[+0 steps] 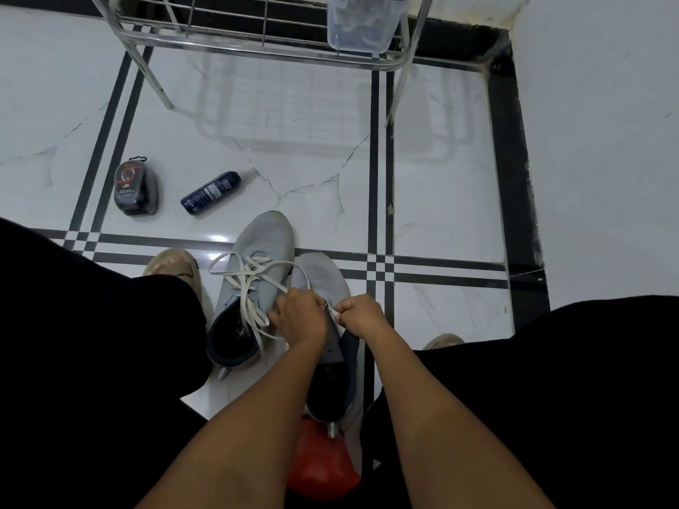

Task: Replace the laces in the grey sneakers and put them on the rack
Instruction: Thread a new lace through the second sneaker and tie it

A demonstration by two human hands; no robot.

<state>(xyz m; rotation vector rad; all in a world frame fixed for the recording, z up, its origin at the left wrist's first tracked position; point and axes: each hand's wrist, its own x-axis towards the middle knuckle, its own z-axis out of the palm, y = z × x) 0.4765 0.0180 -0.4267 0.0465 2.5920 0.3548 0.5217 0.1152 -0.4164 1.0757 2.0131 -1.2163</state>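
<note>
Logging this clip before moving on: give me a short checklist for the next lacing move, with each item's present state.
1. Both hands on the lace: left hand and right hand pinch it; ok.
2. White lace free of snags: loose loops lie across the left sneaker; cannot tell.
3. Right sneaker laced: not ok.
4. Metal rack has room: plastic container at one end, rest bare; ok.
5. Spray can clear of the sneakers: ok.

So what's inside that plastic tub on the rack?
The clear tub on the rack holds some pale and dark items, maybe laces; its cloudy walls blur them, and its top is out of view.
</note>
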